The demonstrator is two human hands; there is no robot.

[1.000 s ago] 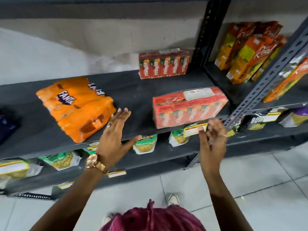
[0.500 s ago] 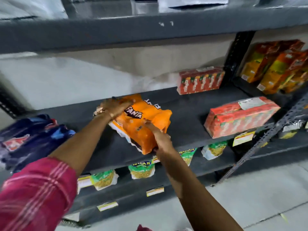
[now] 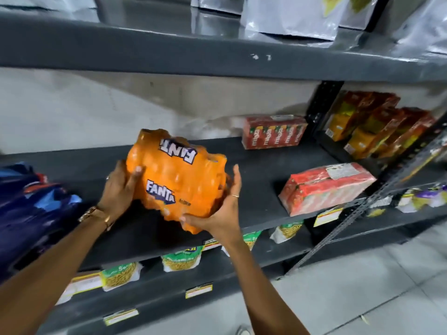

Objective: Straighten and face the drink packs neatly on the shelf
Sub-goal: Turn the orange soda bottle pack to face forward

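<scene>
An orange shrink-wrapped Fanta pack (image 3: 179,175) is tilted up over the dark middle shelf (image 3: 256,170), its logo facing me. My left hand (image 3: 119,189) grips its left side and my right hand (image 3: 219,213) holds its lower right corner from beneath. A red juice-carton pack (image 3: 324,189) lies skewed near the shelf's front right edge. Another red carton pack (image 3: 274,132) stands at the back against the wall. A dark blue drink pack (image 3: 31,209) lies at the far left, blurred.
Orange juice cartons (image 3: 372,126) fill the neighbouring bay on the right, behind a slanted metal upright (image 3: 377,194). Silver bags (image 3: 290,15) sit on the shelf above. Green snack packets (image 3: 181,259) and price tags line the lower shelf. Grey floor tiles lie below right.
Both hands went from empty to gripping the Fanta pack, then lifted and turned it upright so its logo faces me. My view swung left and up.
</scene>
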